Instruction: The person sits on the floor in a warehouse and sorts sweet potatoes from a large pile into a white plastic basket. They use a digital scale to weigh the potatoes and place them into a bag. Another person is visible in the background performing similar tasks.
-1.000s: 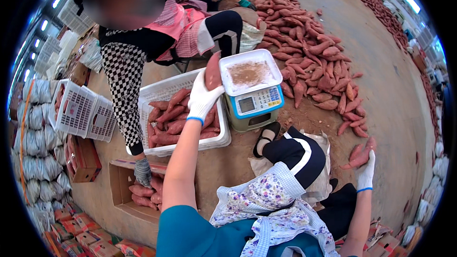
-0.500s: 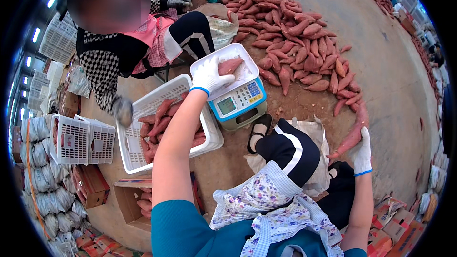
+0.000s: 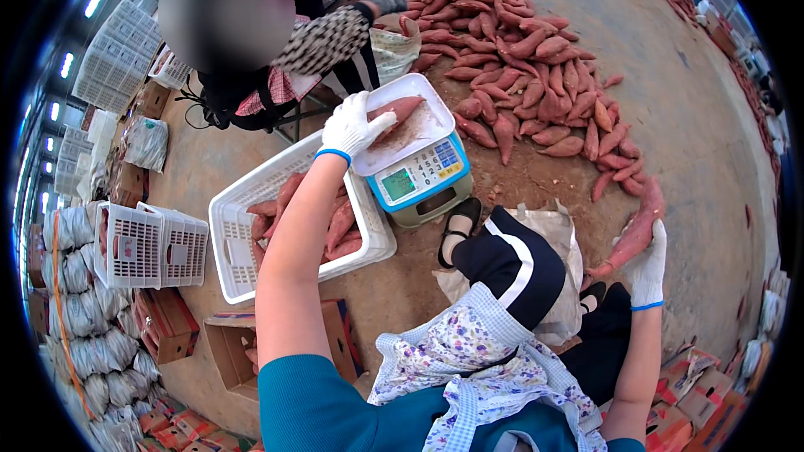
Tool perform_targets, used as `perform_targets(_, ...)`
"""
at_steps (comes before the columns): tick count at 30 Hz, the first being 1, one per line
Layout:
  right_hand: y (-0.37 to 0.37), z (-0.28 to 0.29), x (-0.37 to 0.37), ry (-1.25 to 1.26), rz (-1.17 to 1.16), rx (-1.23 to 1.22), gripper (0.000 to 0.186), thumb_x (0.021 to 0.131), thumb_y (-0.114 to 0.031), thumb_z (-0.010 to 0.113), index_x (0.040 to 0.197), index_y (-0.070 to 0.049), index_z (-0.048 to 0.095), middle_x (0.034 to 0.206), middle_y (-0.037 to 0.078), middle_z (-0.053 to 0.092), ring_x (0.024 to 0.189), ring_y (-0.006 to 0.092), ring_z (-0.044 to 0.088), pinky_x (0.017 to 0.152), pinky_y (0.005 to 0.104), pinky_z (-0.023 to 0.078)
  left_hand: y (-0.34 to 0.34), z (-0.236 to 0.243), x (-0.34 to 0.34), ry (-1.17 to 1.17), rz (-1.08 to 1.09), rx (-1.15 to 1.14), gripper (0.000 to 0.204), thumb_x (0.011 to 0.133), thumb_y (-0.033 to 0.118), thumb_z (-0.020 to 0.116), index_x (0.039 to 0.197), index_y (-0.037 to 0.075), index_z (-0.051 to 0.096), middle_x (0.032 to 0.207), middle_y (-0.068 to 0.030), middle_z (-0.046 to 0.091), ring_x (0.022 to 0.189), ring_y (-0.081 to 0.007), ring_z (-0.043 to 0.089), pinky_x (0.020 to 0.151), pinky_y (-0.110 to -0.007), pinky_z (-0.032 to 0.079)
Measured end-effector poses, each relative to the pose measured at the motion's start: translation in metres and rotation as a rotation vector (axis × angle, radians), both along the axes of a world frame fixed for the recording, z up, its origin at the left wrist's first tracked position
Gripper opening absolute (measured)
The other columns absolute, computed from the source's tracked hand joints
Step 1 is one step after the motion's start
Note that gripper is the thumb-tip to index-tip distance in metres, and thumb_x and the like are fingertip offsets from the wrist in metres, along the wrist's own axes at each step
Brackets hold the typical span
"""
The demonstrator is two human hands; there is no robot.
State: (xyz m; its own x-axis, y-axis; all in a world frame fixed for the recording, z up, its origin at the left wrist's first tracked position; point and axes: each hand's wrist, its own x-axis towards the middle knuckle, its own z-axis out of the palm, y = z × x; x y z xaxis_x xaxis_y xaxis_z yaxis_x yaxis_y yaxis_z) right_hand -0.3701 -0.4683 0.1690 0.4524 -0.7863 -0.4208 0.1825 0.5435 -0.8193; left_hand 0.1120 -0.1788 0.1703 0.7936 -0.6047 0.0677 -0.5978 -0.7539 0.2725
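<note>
A sweet potato point(image 3: 404, 109) lies over the white tray point(image 3: 437, 127) of a blue-and-white digital scale point(image 3: 423, 172). My left hand point(image 3: 355, 127), in a white glove with a blue cuff, closes on its left end at the tray's edge. Lower right, my gloved right hand point(image 3: 647, 272) grips a long, curved sweet potato point(image 3: 635, 233) beside my knee. Left of the scale stands a white plastic crate point(image 3: 237, 278) with several sweet potatoes point(image 3: 342, 226) in it; my left forearm partly covers them.
A big heap of sweet potatoes point(image 3: 536, 75) spreads beyond the scale. Across the crate sits a co-worker, whose gloved hand point(image 3: 387, 0) reaches toward the heap. An open cardboard box point(image 3: 230, 351), more white crates point(image 3: 134, 247) and stacked bags point(image 3: 92, 343) stand at left. A pale sack point(image 3: 561, 251) lies by my legs.
My left hand has drawn the sweet potato left toward the tray's edge. The co-worker's arm has swung from the crate to the heap. My right hand has shifted slightly, still holding its sweet potato.
</note>
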Motion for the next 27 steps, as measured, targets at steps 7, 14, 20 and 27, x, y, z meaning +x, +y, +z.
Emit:
perform_targets(7, -0.014, -0.020, -0.009, -0.002, 0.011, 0.015, 0.074, 0.083, -0.057, 0.062, 0.132, -0.005, 0.040, 0.116, 0.008, 0.049, 0.102, 0.0234, 0.052, 0.085, 0.0389, 0.046, -0.018, -0.007, 0.004, -0.023, -0.121, 0.248, 0.081, 0.063, 0.043, 0.072, 0.132, 0.007, 0.048, 0.126, -0.0180, 0.056, 0.113, -0.0359, 0.056, 0.097, -0.042, 0.046)
perform_targets(14, -0.007, -0.018, 0.002, 0.007, 0.004, 0.010, 0.068, 0.083, -0.057, 0.062, 0.124, -0.006, 0.046, 0.106, 0.007, 0.054, 0.093, 0.0222, 0.056, 0.079, 0.0378, 0.049, 0.017, -0.009, 0.004, 0.046, -0.011, -0.040, 0.067, 0.062, 0.033, 0.074, 0.122, 0.010, 0.057, 0.116, -0.0169, 0.061, 0.109, -0.0340, 0.058, 0.095, -0.041, 0.046)
perform_targets(20, 0.001, -0.010, 0.007, 0.024, 0.068, 0.054, 0.069, 0.084, -0.056, 0.061, 0.131, -0.008, 0.043, 0.112, 0.005, 0.052, 0.099, 0.0199, 0.054, 0.082, 0.0361, 0.048, 0.184, -0.073, 0.004, 0.811, 0.445, -1.029, 0.062, 0.078, 0.020, 0.076, 0.128, -0.004, 0.050, 0.117, -0.0156, 0.061, 0.104, -0.0306, 0.061, 0.091, -0.036, 0.050)
perform_targets(27, 0.000, -0.030, 0.016, 0.060, 0.071, 0.130, 0.077, 0.081, -0.057, 0.064, 0.137, -0.010, 0.040, 0.122, 0.006, 0.048, 0.110, 0.0232, 0.048, 0.093, 0.0420, 0.042, 0.242, -0.158, -0.069, 1.394, 1.382, -1.562, 0.049, 0.096, 0.043, 0.049, 0.138, 0.018, 0.041, 0.145, -0.0087, 0.040, 0.131, -0.0377, 0.037, 0.106, -0.064, 0.029)
